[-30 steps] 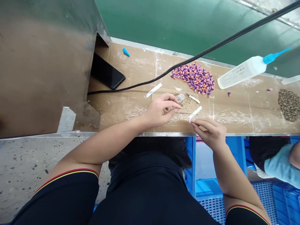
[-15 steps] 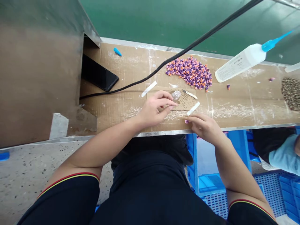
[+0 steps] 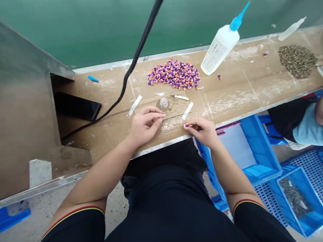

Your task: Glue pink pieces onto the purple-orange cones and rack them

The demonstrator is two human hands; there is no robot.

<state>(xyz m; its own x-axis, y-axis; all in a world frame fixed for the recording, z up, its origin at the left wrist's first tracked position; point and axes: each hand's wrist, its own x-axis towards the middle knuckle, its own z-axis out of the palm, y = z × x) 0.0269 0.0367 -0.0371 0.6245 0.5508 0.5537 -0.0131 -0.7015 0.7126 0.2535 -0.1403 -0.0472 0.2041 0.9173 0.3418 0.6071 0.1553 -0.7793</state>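
My left hand (image 3: 144, 123) rests on the cardboard-covered bench, fingers pinched together near a thin dark pin-like piece too small to name. Just beyond it stands a small clear glue pot (image 3: 164, 103). My right hand (image 3: 203, 130) sits at the bench's front edge with thumb and fingers pinched on a small purple and orange bead (image 3: 187, 126). A white strip (image 3: 187, 110) lies between the two hands, and a small knife (image 3: 179, 97) lies past it. A heap of purple and orange beads (image 3: 174, 74) is farther back.
A white glue bottle with a blue nozzle (image 3: 221, 45) leans at the back right. A black cable (image 3: 131, 69) crosses the bench. A black phone (image 3: 77, 107) lies at left beside a metal housing (image 3: 22, 111). Brown small parts (image 3: 297, 60) are heaped far right. Blue crates (image 3: 252, 151) stand below; another person's sleeve (image 3: 305, 126) shows at right.
The view has swung and tilted to the right. My right hand has let the white strip lie on the bench and now pinches a bead near the edge. My left hand stays near the pot.
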